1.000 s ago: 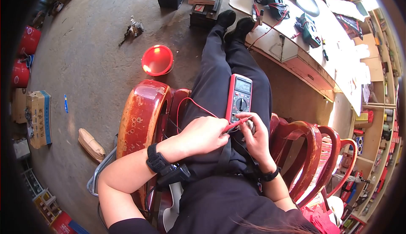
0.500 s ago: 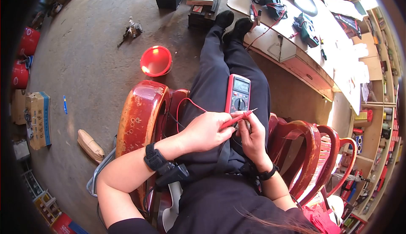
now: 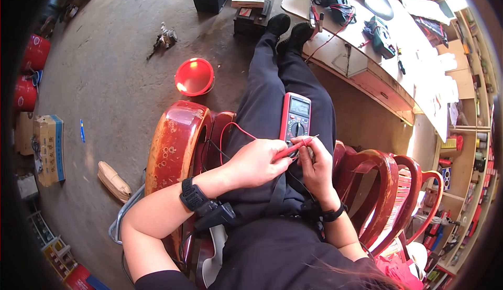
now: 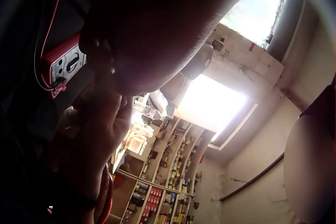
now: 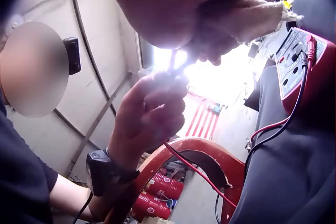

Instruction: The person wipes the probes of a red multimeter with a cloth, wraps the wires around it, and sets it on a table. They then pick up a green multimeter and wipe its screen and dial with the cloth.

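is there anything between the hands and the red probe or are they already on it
Nothing visible stands between them. The left hand already pinches the red probe, whose tip lies over the right hand, just below the multimeter on the lap.

We see the multimeter lying on our lap at frame centre, a funnel on the floor upper left, the bench upper right.
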A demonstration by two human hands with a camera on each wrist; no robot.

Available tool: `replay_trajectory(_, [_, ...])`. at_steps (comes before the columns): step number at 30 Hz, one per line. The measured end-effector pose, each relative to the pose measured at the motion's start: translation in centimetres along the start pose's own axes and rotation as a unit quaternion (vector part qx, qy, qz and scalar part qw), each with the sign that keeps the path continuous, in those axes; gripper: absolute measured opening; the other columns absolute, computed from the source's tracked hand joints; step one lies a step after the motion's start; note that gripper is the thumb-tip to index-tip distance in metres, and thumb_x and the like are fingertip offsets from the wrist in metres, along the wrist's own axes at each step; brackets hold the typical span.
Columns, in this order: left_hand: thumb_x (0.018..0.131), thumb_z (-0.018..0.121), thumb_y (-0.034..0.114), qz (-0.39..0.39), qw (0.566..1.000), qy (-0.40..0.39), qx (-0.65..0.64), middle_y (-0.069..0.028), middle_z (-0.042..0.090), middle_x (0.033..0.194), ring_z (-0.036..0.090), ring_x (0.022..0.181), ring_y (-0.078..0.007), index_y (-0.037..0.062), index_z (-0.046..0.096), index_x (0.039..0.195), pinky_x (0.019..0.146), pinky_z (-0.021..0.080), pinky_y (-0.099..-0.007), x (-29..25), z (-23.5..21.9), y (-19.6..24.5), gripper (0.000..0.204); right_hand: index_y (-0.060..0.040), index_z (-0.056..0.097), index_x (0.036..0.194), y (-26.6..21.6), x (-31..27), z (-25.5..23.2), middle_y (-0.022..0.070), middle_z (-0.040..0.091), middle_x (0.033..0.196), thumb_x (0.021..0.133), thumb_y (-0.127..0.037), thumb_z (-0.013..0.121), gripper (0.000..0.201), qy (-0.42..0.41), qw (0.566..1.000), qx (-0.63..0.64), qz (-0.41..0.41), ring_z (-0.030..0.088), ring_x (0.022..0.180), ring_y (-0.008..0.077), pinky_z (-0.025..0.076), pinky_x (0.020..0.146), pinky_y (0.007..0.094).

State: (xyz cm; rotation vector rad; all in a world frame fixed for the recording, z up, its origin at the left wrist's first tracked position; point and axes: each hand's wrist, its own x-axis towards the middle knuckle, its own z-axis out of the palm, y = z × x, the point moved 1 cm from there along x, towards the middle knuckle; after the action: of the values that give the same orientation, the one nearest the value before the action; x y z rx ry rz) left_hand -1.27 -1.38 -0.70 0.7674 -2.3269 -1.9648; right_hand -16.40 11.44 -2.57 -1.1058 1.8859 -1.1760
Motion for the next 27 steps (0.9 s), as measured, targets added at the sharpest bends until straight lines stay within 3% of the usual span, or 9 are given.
replay_trajectory(4, [0.095, 0.068, 0.020, 0.010, 1.000, 0.003, 0.017, -0.0130, 0.056, 0.072, 0.053, 0.065, -0.0199, -0.0006, 0.061, 0.094, 0.064, 0.045, -0.0370, -0.1, 0.0, 0.0, 0.022, 0.0005, 0.065, 0.109, 0.4, 0.0, 0.0, 0.0108, 0.069, 0.097, 0.101, -0.001, 0.059, 0.010, 0.008, 0.999, 0.003, -0.035, 0.067, 0.081, 0.0157, 0.054, 0.070, 0.0275])
replay_trajectory(11, [0.095, 0.069, 0.020, 0.032, 0.999, 0.018, 0.027, -0.0147, 0.056, 0.072, 0.055, 0.064, -0.0236, -0.0001, 0.060, 0.093, 0.063, 0.045, -0.0380, -0.3, 0.3, -0.3, 0.022, -0.0003, 0.066, 0.109, 0.1, -0.4, 0.1, 0.0113, 0.068, 0.095, 0.100, -0.002, 0.059, 0.011, -0.013, 0.999, 0.005, 0.039, 0.067, 0.082, 0.0184, 0.054, 0.073, 0.0299])
replay_trajectory(13, [0.094, 0.070, 0.021, 0.024, 0.998, 0.013, 0.054, -0.0168, 0.060, 0.074, 0.060, 0.066, -0.0301, 0.0004, 0.061, 0.094, 0.064, 0.047, -0.0399, -0.4, 0.2, 0.1, 0.023, -0.0004, 0.067, 0.109, 0.4, -0.5, 0.1, 0.0124, 0.068, 0.096, 0.100, -0.001, 0.060, 0.012, -0.013, 0.999, 0.010, 0.047, 0.068, 0.085, 0.0206, 0.054, 0.075, 0.0309])
replay_trajectory(15, [0.093, 0.070, 0.022, 0.029, 0.997, 0.016, 0.071, -0.0179, 0.062, 0.076, 0.062, 0.069, -0.0334, 0.0008, 0.061, 0.094, 0.065, 0.048, -0.0415, -0.5, 0.3, -0.1, 0.023, -0.0007, 0.067, 0.109, 1.1, -0.5, 0.4, 0.0136, 0.069, 0.097, 0.098, -0.002, 0.061, 0.013, -0.005, 1.000, -0.022, -0.010, 0.070, 0.087, 0.0241, 0.054, 0.076, 0.0321])
replay_trajectory(19, [0.093, 0.070, 0.026, 0.034, 0.992, 0.010, 0.124, -0.0202, 0.066, 0.082, 0.067, 0.078, -0.0405, 0.0019, 0.062, 0.094, 0.067, 0.050, -0.0468, -0.6, 0.3, -0.1, 0.026, -0.0010, 0.067, 0.110, 1.3, -0.6, 0.5, 0.0149, 0.069, 0.099, 0.097, -0.002, 0.061, 0.014, -0.014, 1.000, -0.028, -0.002, 0.071, 0.090, 0.0274, 0.055, 0.078, 0.0336])
replay_trajectory(27, [0.094, 0.067, 0.029, 0.032, 0.974, -0.032, 0.220, -0.0178, 0.068, 0.083, 0.069, 0.080, -0.0387, 0.0019, 0.063, 0.098, 0.071, 0.054, -0.0481, -0.9, 0.7, -0.8, 0.028, -0.0011, 0.067, 0.109, 1.2, -0.2, 0.9, 0.0157, 0.070, 0.094, 0.096, -0.003, 0.062, 0.014, -0.087, 0.992, -0.089, -0.035, 0.071, 0.087, 0.0307, 0.055, 0.078, 0.0363])
